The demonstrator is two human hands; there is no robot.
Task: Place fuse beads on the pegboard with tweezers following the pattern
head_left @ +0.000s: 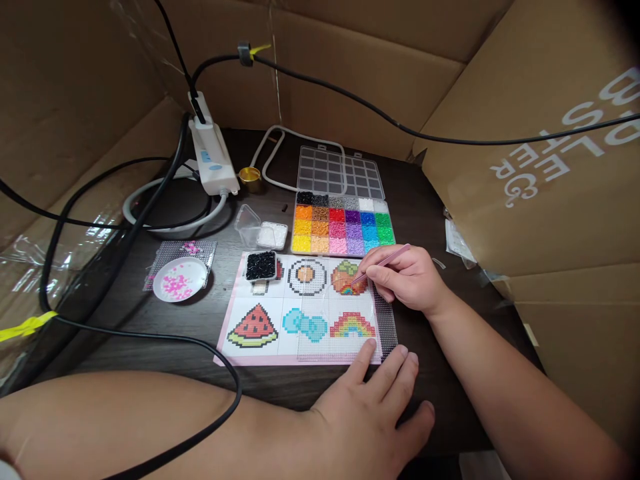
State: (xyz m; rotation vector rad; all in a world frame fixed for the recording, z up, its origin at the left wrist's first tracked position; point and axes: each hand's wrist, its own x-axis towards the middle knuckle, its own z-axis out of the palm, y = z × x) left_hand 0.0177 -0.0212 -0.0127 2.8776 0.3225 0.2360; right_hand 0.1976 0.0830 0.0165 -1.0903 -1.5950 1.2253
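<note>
My right hand point(407, 277) is closed around pink tweezers point(383, 263), whose tip rests on the round orange and green picture point(346, 277) at the top right of a pattern sheet point(300, 310). A clear pegboard point(345, 327) lies over the sheet's right part. My left hand point(373, 413) lies flat on the dark table point(200, 327), fingers spread, one fingertip touching the pegboard's lower right corner. A small tray of black beads point(261, 265) sits on the sheet's top left corner.
An open bead box with many colours point(343, 223) stands behind the sheet, its clear lid point(334, 172) raised. A white dish of pink beads point(179, 279), a small clear tub point(263, 230), a white device point(213, 157) and black cables point(125, 220) lie left. Cardboard walls point(550, 167) surround the table.
</note>
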